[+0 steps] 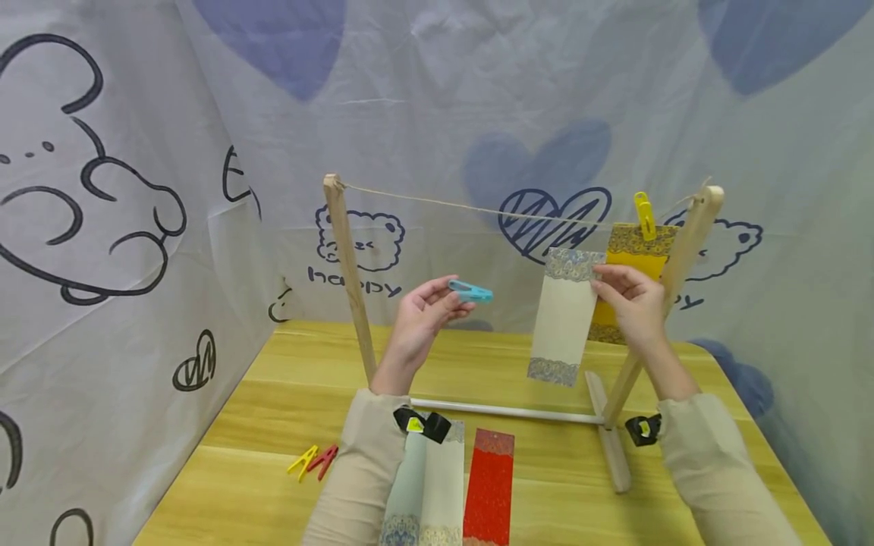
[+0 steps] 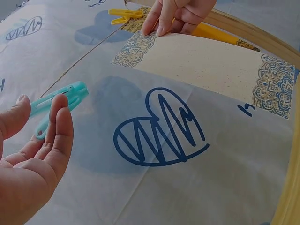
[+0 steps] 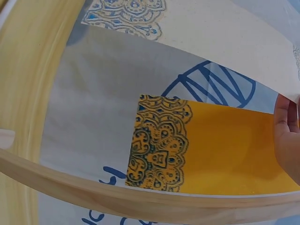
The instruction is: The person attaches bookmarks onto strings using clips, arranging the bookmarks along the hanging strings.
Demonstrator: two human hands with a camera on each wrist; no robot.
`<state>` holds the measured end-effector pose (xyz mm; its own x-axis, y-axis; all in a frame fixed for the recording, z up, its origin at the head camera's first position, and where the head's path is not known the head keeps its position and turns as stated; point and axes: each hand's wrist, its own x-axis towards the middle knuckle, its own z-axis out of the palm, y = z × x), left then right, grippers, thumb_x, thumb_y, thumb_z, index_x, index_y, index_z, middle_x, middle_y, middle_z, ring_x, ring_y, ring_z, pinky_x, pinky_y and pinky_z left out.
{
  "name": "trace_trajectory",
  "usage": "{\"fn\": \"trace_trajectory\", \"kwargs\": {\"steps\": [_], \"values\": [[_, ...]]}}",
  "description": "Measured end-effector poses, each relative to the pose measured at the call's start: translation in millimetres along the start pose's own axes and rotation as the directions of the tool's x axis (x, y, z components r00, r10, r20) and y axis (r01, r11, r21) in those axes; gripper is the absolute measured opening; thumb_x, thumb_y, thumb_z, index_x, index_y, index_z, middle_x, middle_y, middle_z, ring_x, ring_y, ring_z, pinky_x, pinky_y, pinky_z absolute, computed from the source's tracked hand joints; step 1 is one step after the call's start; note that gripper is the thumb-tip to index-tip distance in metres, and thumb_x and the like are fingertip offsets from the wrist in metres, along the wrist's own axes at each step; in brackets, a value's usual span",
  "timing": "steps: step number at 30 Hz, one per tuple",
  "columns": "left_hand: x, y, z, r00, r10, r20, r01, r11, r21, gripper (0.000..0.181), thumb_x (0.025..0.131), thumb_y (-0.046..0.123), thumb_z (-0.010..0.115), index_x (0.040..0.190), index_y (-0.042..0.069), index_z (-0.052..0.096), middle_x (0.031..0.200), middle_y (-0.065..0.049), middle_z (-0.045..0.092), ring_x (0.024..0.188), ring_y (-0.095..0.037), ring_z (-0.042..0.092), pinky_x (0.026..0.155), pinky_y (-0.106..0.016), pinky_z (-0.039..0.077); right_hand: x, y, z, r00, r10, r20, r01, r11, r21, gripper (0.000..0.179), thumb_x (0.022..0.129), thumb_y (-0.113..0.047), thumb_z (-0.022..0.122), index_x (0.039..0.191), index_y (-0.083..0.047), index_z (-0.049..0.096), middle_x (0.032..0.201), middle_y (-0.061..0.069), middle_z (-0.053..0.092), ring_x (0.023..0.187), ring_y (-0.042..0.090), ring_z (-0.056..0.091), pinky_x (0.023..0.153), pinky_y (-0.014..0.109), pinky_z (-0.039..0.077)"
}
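below the string (image 1: 423, 199), found the white card (image 1: 563, 318) pinched at its upper right corner by the thumb and fingers of the right hand (image 1: 631, 296). saw the left hand (image 1: 423, 311) to the left of that card, well apart from it, with the blue clip (image 1: 480, 295) pinched between thumb and fingers. noted both hands narrowed on their things.

saw the yellow card (image 3: 220, 147) behind the right hand, fastened to the string by a yellow clip (image 1: 646, 220) near the right post (image 1: 691, 235); could not tell any contact between both cards. on the table (image 1: 246, 409), spotted a second yellow clip (image 1: 309, 456) just beside a red clip (image 1: 328, 456), left of the left sleeve (image 1: 362, 462). found the red card (image 1: 488, 485) lying lengthwise toward the stand, with a pale card (image 1: 444, 485) and a grey card (image 1: 407, 470) to its left.

judged the white card's long axis steep, top leaning right, lower end slightly left, patterned bands at both ends. found the blue clip nearly level, nose pointing right toward the white card, dipping a little.
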<state>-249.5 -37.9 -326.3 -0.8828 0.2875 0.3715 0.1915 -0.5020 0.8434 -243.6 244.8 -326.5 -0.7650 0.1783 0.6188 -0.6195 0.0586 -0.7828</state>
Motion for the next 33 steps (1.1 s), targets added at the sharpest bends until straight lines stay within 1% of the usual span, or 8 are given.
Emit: {"fn": "trace_trajectory", "kwargs": {"steps": [7, 16, 20, 25, 33], "values": [[5.8, 6.2, 6.8, 1.000, -0.017, -0.001, 0.017, 1.000, 0.004, 0.032, 0.089, -0.008, 0.046, 0.120, -0.015, 0.042, 0.088, -0.008, 0.061, 0.073, -0.013, 0.063, 0.071, -0.025, 0.050, 3.8, -6, 0, 1.000, -0.026, 0.004, 0.026, 1.000, -0.003, 0.018, 0.080, 0.013, 0.058, 0.095, 0.005, 0.065, 0.087, -0.001, 0.065, 0.074, 0.008, 0.059, 0.065, 0.016, 0.049], [14.1, 13.0, 17.3, 0.999, -0.023, 0.046, 0.022, 1.000, 0.013, 0.033, 0.089, -0.007, 0.047, 0.120, -0.015, 0.042, 0.089, -0.008, 0.061, 0.073, -0.013, 0.063, 0.074, -0.028, 0.050, 5.4, -12, 1, 1.000, -0.010, -0.014, 0.009, 1.000, -0.019, 0.024, 0.080, 0.015, 0.056, 0.091, -0.003, 0.067, 0.089, 0.001, 0.066, 0.077, 0.009, 0.060, 0.067, 0.015, 0.048], [18.0, 15.0, 21.6, 0.998, -0.019, 0.058, 0.018, 1.000, 0.011, 0.033, 0.088, -0.008, 0.047, 0.120, -0.016, 0.042, 0.089, -0.008, 0.061, 0.073, -0.014, 0.063, 0.073, -0.027, 0.050, 5.5, -12, 0, 1.000, -0.016, -0.004, 0.016, 1.000, -0.005, 0.025, 0.080, 0.016, 0.055, 0.091, -0.003, 0.067, 0.089, 0.001, 0.065, 0.077, 0.009, 0.060, 0.068, 0.015, 0.048], [24.2, 18.8, 27.7, 0.998, -0.002, 0.055, 0.002, 1.000, 0.004, 0.032, 0.087, -0.010, 0.047, 0.118, -0.017, 0.042, 0.087, -0.007, 0.062, 0.071, -0.014, 0.063, 0.072, -0.027, 0.051, 5.4, -15, 0, 0.999, -0.044, 0.018, 0.044, 0.999, 0.000, 0.022, 0.080, 0.014, 0.057, 0.093, -0.002, 0.067, 0.090, 0.002, 0.065, 0.079, 0.009, 0.060, 0.070, 0.015, 0.048], [34.1, 24.6, 35.3, 0.999, 0.006, 0.034, -0.006, 1.000, 0.000, 0.032, 0.087, -0.011, 0.048, 0.118, -0.017, 0.043, 0.085, -0.008, 0.062, 0.068, -0.014, 0.063, 0.070, -0.027, 0.051, 7.1, -20, 2, 0.998, -0.056, 0.033, 0.056, 0.998, 0.001, 0.023, 0.080, 0.015, 0.056, 0.093, -0.001, 0.066, 0.090, 0.002, 0.065, 0.079, 0.010, 0.060, 0.070, 0.016, 0.048]]}}
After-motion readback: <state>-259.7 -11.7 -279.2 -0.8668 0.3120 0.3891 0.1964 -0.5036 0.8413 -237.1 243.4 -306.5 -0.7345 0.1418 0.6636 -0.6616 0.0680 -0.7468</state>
